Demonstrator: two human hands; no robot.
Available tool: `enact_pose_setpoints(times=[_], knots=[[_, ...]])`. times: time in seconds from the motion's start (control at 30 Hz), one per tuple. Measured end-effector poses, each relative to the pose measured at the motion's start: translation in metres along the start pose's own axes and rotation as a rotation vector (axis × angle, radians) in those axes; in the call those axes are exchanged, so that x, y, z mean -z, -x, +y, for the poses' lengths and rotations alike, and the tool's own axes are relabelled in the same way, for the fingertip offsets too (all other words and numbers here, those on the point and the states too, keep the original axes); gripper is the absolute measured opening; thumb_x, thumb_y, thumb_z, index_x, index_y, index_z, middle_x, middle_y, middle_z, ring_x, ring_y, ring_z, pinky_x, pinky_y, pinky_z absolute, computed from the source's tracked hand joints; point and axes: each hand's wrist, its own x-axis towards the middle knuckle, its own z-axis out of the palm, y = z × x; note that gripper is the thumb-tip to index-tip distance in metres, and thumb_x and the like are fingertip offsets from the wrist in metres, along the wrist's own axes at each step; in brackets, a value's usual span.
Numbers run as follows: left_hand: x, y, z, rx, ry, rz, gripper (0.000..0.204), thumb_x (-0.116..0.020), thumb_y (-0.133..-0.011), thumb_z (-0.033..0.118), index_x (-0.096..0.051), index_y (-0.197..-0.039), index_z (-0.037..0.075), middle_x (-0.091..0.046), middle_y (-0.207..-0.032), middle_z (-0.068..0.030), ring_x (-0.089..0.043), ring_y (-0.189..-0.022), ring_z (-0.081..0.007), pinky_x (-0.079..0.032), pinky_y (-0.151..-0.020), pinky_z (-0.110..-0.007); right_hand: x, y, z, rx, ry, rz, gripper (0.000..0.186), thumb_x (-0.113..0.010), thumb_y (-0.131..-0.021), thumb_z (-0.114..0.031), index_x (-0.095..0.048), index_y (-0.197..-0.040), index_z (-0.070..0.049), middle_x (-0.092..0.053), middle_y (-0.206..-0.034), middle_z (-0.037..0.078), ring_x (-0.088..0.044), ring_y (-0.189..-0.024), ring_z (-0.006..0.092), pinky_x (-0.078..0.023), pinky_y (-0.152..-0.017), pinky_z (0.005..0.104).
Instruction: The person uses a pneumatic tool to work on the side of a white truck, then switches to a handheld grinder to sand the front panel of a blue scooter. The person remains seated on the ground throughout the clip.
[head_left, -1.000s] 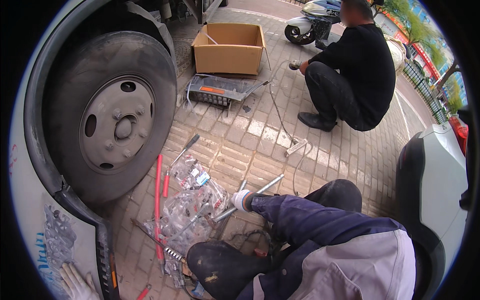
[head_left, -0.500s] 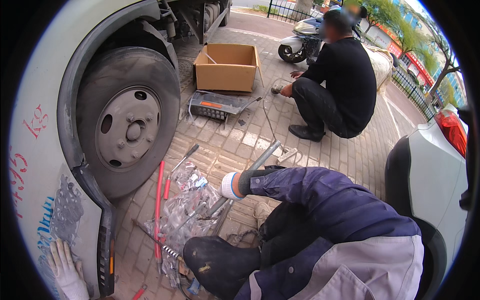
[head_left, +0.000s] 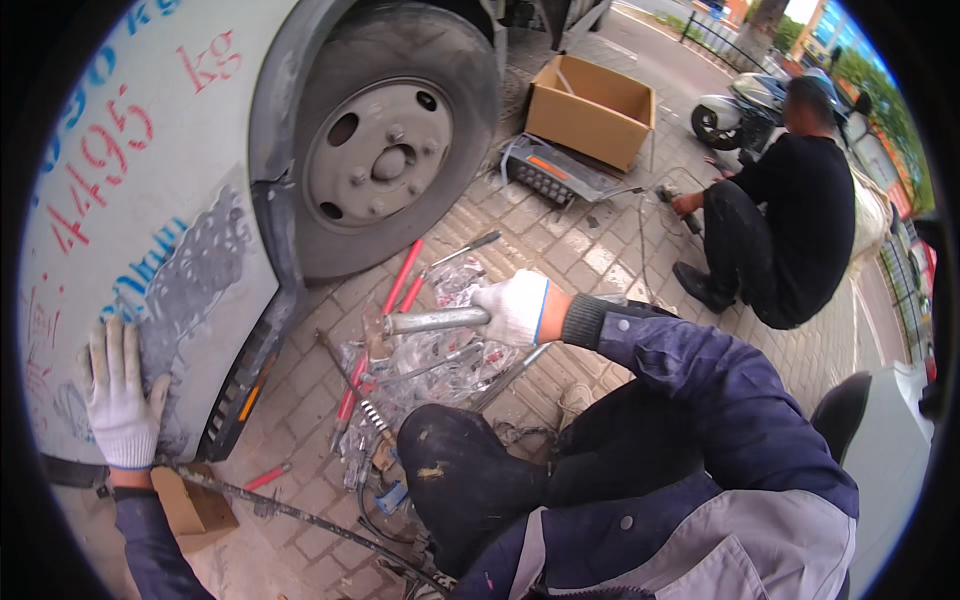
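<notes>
My left hand [head_left: 122,395], in a white glove, lies flat on the white vehicle panel [head_left: 215,130] with its fingers stretched out. It rests beside a grey, scraped patch [head_left: 205,265]. My right hand [head_left: 515,308], also gloved, is closed around a grey metal pipe [head_left: 435,321] above the ground. The pipe's near end points left toward the vehicle; a brownish piece [head_left: 377,338] shows at that end, and I cannot tell whether it is joined to it. Below lie clear plastic bags [head_left: 430,365], red-handled bars [head_left: 405,270] and a rod with a coiled spring [head_left: 375,415].
A large wheel [head_left: 390,150] stands beyond the panel. Further off are an open cardboard box [head_left: 585,120] and a lamp unit [head_left: 550,170]. At right a person [head_left: 790,210] in black squats, holding a tool. A smaller box [head_left: 190,505] and a long rod [head_left: 320,535] lie near my left arm.
My view has swung left and down. My right hand has lifted the pipe and turned it nearly level. My left hand stays on the panel, higher in view, fingers extended.
</notes>
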Motion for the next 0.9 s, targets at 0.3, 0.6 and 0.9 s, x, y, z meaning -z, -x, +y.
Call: enact_pose_setpoints(times=[0.3,0.6,0.9], knots=[[0.018,0.019,-0.001,0.097,-0.054,0.11,0.089,-0.086,-0.082,0.054,-0.06,-0.158,0.014,-0.055,-0.166,-0.0101,-0.048,-0.156,-0.0325,-0.028,-0.131,-0.055,0.01,-0.093,-0.057,0.53,0.169,0.252,0.031,-0.085,-0.084,-0.035,-0.069,-0.091,-0.01,-0.071,-0.082,0.012,-0.074,-0.076,0.0365,-0.059,-0.07,0.0499],[0.016,0.02,-0.001,0.121,-0.041,0.117,0.083,-0.083,-0.085,0.057,-0.063,-0.155,0.019,-0.057,-0.164,-0.0033,-0.047,-0.157,-0.0265,-0.027,-0.134,-0.051,0.032,-0.162,-0.149,0.621,0.145,0.22,0.075,-0.076,-0.086,-0.081,-0.073,-0.082,-0.006,-0.07,-0.072,0.014,-0.074,-0.067,0.0358,-0.059,-0.064,0.0448],[0.019,0.018,-0.003,0.085,-0.04,0.124,0.085,-0.085,-0.083,0.055,-0.063,-0.154,0.014,-0.06,-0.161,-0.0079,-0.054,-0.15,-0.0326,-0.033,-0.128,-0.056,0.037,-0.198,-0.169,0.564,0.207,0.41,0.075,-0.075,-0.087,-0.081,-0.073,-0.079,-0.007,-0.068,-0.067,0.014,-0.072,-0.062,0.0353,-0.059,-0.061,0.0429]])
